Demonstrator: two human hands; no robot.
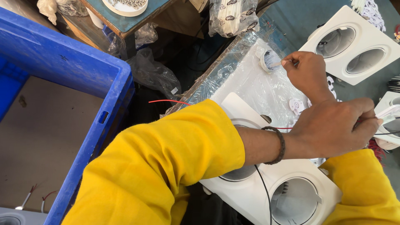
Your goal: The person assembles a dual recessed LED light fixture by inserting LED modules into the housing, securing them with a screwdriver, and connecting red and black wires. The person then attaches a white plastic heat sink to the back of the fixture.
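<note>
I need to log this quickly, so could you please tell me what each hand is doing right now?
Left hand: closed around a small white part with wires.
Right hand: fingers pinched on a thin stick, its tip at a small white pot.

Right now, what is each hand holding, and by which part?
Right hand pinches a thin stick's end, dipping into a small pot. Left hand grips a white part; hold point hidden.

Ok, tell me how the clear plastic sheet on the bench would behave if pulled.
The clear plastic sheet looks thin and wrinkled, so probably floppy and light. Its glossy surface may be slippery. A small white round pot sits on it by the right hand, so pulling would likely drag or tip that.
</note>
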